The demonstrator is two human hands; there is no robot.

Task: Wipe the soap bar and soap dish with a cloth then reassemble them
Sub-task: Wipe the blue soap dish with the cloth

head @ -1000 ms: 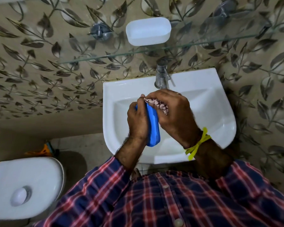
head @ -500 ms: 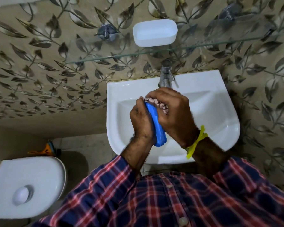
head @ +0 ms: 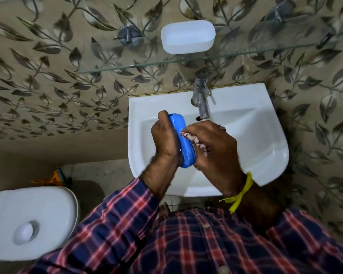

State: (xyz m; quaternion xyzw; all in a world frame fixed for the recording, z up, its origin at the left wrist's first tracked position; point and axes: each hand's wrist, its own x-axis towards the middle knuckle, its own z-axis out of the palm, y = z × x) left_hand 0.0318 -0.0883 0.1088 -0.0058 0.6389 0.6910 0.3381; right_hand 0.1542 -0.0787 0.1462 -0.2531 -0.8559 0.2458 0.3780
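Over the white sink [head: 265, 155] my left hand [head: 165, 139] grips a blue oblong piece [head: 183, 141], held on edge; I cannot tell whether it is the soap bar or a part of the dish. My right hand [head: 214, 147] presses a small patterned cloth [head: 194, 140] against its right face, about halfway down. A white soap dish part [head: 187, 36] rests on the glass shelf [head: 246, 54] above the sink, with nothing in it.
A metal tap [head: 201, 97] stands at the back of the sink, just beyond my hands. A closed white toilet [head: 31, 222] is at lower left, with an orange object [head: 55, 177] on the floor behind it. Leaf-patterned tiles cover the wall.
My right hand with the cloth has slid from the top of the blue piece down towards its middle. The top end of the blue piece is now uncovered.
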